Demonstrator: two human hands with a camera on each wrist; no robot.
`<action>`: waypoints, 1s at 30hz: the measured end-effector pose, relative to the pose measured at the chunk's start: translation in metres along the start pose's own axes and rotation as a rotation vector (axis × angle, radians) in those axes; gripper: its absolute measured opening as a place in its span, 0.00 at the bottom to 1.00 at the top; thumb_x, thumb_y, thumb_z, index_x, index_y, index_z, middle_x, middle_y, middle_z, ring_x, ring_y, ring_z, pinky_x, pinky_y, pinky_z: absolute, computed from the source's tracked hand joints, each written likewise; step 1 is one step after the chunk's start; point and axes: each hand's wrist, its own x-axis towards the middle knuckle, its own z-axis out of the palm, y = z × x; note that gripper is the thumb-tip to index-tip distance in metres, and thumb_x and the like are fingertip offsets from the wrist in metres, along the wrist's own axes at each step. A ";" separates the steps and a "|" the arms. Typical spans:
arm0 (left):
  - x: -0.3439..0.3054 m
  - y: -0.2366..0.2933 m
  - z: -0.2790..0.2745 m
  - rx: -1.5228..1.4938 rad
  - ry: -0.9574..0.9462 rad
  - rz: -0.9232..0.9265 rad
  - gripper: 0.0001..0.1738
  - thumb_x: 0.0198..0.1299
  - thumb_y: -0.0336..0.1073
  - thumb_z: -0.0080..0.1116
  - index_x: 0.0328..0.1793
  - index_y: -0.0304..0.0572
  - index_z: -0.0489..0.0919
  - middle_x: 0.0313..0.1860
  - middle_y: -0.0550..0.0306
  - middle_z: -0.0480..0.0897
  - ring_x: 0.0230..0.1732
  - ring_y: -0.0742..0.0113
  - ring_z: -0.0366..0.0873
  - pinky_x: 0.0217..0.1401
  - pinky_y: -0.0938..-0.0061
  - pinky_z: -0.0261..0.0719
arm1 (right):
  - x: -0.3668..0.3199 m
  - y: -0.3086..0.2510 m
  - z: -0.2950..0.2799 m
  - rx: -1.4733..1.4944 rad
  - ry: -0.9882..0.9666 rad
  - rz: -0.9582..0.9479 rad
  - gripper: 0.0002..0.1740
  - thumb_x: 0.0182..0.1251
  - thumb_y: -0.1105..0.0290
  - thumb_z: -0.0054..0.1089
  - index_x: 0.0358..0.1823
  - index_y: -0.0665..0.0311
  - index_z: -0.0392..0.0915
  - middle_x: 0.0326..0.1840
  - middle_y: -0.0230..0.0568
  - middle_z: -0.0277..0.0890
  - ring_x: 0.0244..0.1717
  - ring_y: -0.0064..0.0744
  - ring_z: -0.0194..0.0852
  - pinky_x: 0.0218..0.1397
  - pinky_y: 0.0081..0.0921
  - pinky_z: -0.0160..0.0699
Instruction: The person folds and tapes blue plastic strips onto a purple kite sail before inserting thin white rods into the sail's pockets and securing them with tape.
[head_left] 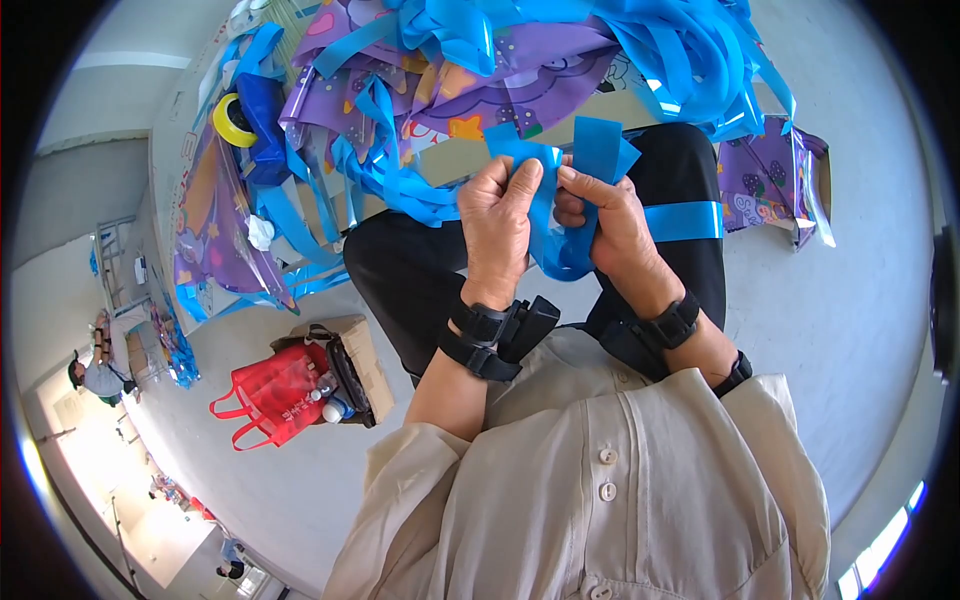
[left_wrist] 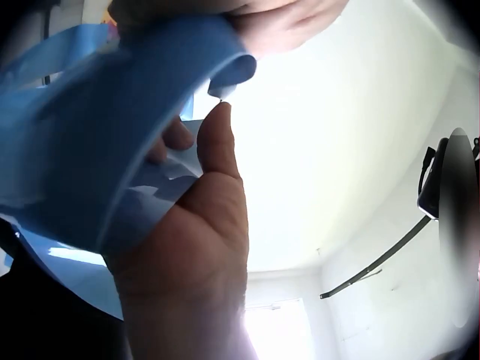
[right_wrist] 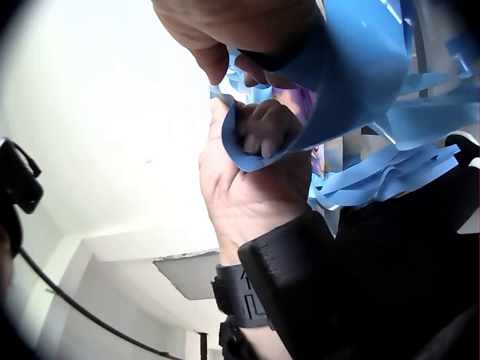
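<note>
Both hands are raised over the lap, close together, working on a shiny blue plastic strip (head_left: 545,225). My left hand (head_left: 498,225) pinches it between thumb and curled fingers. Just to the right, my right hand (head_left: 618,232) also pinches the strip, its thumb facing the left thumb. Between the hands the strip hangs down in a loop, and flat blue ends stick up above the fingers. In the right wrist view, the strip (right_wrist: 360,82) bends round in a curve beside the fingers.
Ahead lie a heap of blue strips (head_left: 680,60) and purple printed sheets (head_left: 540,85). A yellow tape roll (head_left: 233,120) in a blue dispenser (head_left: 262,130) sits at the left. Another blue strip (head_left: 685,220) crosses the right thigh. A red bag (head_left: 275,393) stands on the floor beside a cardboard box (head_left: 365,365).
</note>
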 end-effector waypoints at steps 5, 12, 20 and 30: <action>-0.001 0.000 -0.001 -0.067 0.045 0.027 0.13 0.62 0.34 0.58 0.24 0.43 0.72 0.22 0.74 0.65 0.26 0.85 0.54 0.26 0.84 0.51 | -0.001 -0.001 0.002 -0.019 -0.013 0.018 0.11 0.57 0.72 0.64 0.39 0.67 0.76 0.26 0.30 0.71 0.20 0.14 0.60 0.20 0.13 0.57; 0.000 0.006 0.010 -0.144 0.039 -0.047 0.09 0.61 0.32 0.59 0.28 0.39 0.75 0.25 0.67 0.75 0.29 0.82 0.65 0.33 0.85 0.65 | -0.006 -0.004 0.007 -0.134 -0.050 -0.041 0.13 0.55 0.70 0.67 0.40 0.68 0.79 0.19 0.25 0.67 0.18 0.13 0.58 0.20 0.14 0.54; -0.003 0.006 0.005 -0.146 0.061 0.029 0.15 0.59 0.32 0.61 0.22 0.41 0.70 0.22 0.67 0.73 0.27 0.82 0.66 0.30 0.86 0.61 | -0.005 -0.001 0.005 -0.152 -0.064 -0.048 0.10 0.53 0.73 0.68 0.36 0.67 0.79 0.20 0.26 0.70 0.18 0.13 0.59 0.20 0.14 0.55; -0.003 -0.008 0.006 -0.226 0.134 0.022 0.21 0.59 0.37 0.62 0.19 0.43 0.65 0.19 0.73 0.61 0.23 0.83 0.50 0.24 0.81 0.49 | -0.003 0.005 0.008 -0.251 -0.052 -0.175 0.06 0.56 0.72 0.65 0.31 0.64 0.78 0.21 0.26 0.71 0.18 0.11 0.59 0.19 0.13 0.53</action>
